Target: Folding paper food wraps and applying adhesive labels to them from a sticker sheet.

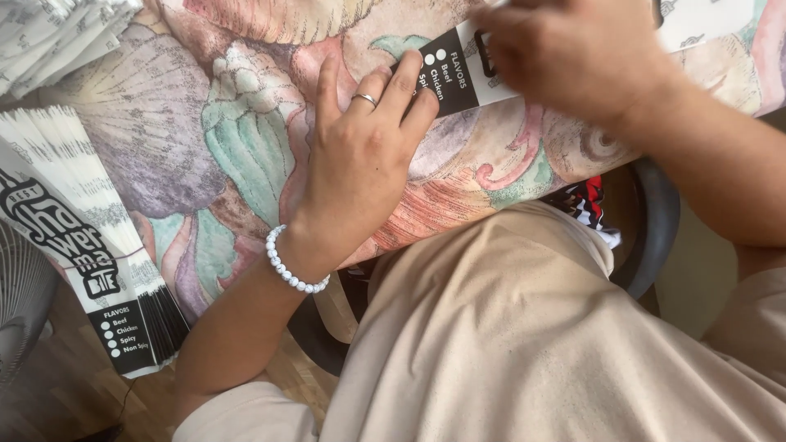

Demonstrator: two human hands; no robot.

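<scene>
Spread over the work surface, a cloth with a pastel seashell print (164,123) serves as the landmark for everything else. At its left edge, hanging partly over the side, lies a fanned stack of flat black-and-white paper sleeves (90,245), and more of them are heaped off its top left corner (57,33). Toward the middle of the cloth, the left hand (360,164), with a ring and a white bead bracelet, lies flat, its fingertips pinning the black end of a single sleeve (458,69). On the cloth's upper right, the right hand (573,57) is blurred over the same sleeve; its grip cannot be told. Judging by the piles, many sleeves look handled already, and this one is in hand.
</scene>
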